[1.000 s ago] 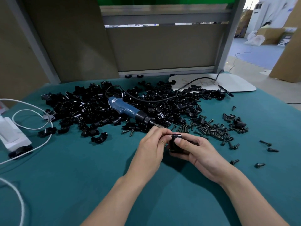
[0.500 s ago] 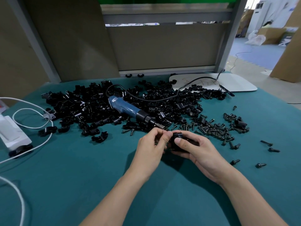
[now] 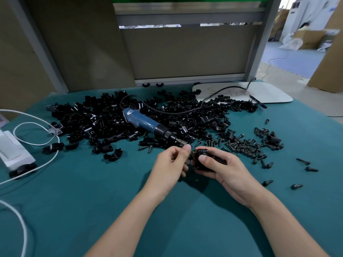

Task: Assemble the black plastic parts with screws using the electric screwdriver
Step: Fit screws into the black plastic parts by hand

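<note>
My right hand [image 3: 225, 169] grips a black plastic part [image 3: 202, 152] just above the green table mat, thumb pressed on its front. My left hand [image 3: 171, 162] is right beside it on the left, thumb and forefinger pinched together on what looks like a small black screw [image 3: 191, 157] at the part's left side; the screw is mostly hidden. The blue electric screwdriver [image 3: 143, 122] lies on the pile of black plastic parts [image 3: 96, 123] behind my hands, its tip pointing at my left fingers. Several loose screws [image 3: 246, 145] lie in a heap to the right.
A black cable [image 3: 167, 111] runs from the screwdriver over the parts to a white board [image 3: 269, 93] at the back right. A white power strip [image 3: 13, 151] and white cords [image 3: 33, 143] lie at the left. Stray screws [image 3: 297, 186] dot the mat at the right.
Both hands stay close together at the part. My left fingertips have drawn slightly to the left of it, opening a small gap.
</note>
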Motion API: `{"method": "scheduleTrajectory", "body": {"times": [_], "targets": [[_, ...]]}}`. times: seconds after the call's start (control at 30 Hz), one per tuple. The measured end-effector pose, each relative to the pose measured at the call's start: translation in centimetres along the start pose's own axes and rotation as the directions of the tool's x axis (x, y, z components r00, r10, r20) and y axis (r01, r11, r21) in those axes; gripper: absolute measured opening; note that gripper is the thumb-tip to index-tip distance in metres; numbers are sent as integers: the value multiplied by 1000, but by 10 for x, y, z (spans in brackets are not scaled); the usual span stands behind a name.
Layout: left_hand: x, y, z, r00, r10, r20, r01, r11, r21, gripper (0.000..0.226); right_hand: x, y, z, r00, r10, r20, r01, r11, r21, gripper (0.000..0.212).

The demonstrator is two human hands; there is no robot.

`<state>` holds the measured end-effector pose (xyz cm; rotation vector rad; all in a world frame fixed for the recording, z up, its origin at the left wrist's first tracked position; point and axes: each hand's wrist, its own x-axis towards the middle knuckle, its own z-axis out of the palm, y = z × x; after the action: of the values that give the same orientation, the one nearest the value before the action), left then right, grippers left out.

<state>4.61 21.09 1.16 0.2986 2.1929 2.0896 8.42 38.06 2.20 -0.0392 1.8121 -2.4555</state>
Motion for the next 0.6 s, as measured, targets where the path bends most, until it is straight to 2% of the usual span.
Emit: {"method": "scheduleTrajectory", "body": {"times": [0.1,0.23,0.4,0.5,0.6], "targets": [[0,0,1,1000,15,17,-16,999,30,30,0,0,0,1000,5,16,-4,999,-32,40],[-2,0,2,996,92,5,-92,996,4,8,0,1,0,1000,-1,24,2,999,-35,36],[-3,1,5,990,142,-8,-142,989,-39,15,0,1,0,1000,-16,13,16,1000,2,38],[-2,2,4,996,87,-24,-88,994,-60,5,0,1,0,1000,-17,14,17,1000,-5,35],[-2,2,3,1000,12,11,-12,1000,18,26,0,2,0,1000,-18,18,18,999,-39,38]]}}
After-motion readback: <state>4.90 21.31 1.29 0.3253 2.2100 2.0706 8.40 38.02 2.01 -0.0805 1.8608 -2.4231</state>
